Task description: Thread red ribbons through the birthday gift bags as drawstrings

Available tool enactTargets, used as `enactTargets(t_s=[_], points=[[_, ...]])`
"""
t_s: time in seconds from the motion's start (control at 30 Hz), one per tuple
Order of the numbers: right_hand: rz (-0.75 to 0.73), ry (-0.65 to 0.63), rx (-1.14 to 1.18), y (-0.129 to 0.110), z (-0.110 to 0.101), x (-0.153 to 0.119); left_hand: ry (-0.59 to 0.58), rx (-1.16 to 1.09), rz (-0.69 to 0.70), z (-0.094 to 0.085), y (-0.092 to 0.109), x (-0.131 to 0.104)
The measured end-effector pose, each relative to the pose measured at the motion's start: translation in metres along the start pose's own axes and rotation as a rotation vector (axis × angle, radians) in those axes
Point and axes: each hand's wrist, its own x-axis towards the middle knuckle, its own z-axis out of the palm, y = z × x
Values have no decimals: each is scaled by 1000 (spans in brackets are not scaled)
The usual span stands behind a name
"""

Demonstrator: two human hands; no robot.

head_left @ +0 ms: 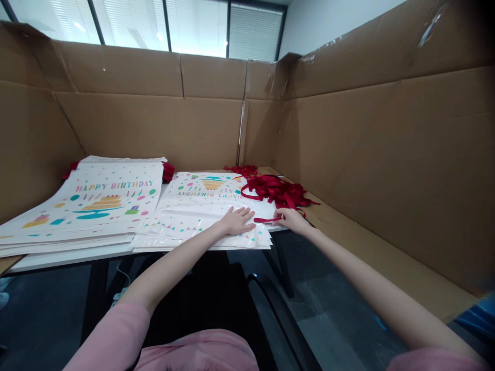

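Observation:
My left hand (236,221) lies flat with fingers spread on a stack of white printed bags (185,219), whose "Happy Birthday" print is upside down to me. Beside the stack's right edge, my right hand (291,220) pinches a short red ribbon (266,220). The ribbon's loose end points left toward my left hand. Just behind my right hand sits a tangled heap of red ribbons (276,189), partly over the bags' far right corner.
Another stack of birthday bags (112,178) lies at the left, red ribbon showing at both its sides. More thin red strands (244,171) lie at the back. Tall cardboard walls (154,121) enclose the table's back and sides. A black chair (209,304) stands below the front edge.

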Motion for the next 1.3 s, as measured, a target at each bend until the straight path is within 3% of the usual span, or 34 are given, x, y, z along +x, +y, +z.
enactTargets(t_s=[0.27,0.6,0.73,0.8,0.9,1.07,1.17,1.3], points=[[-55,1,-9,-23,16,21,10,-1,-17,1,2,3],[-65,-6,33,-14,17,36,17,-15,-66,2,18,26],[-104,-38,79,-7,15,31,180,-51,-28,1,15,18],[-107,-68,91,-5,10,27,314,-49,21,-5,2,2],[-74,-111,67,-5,-6,22,452,-47,-13,-20,-38,-37],[58,-117,-181,-23,-25,25,467,24,-257,-49,-128,-132],[35,-65,-274,-60,-9,27,369,100,-462,-58,-164,-182],[-74,-75,-149,-120,38,24,284,116,-566,-57,-180,-217]])
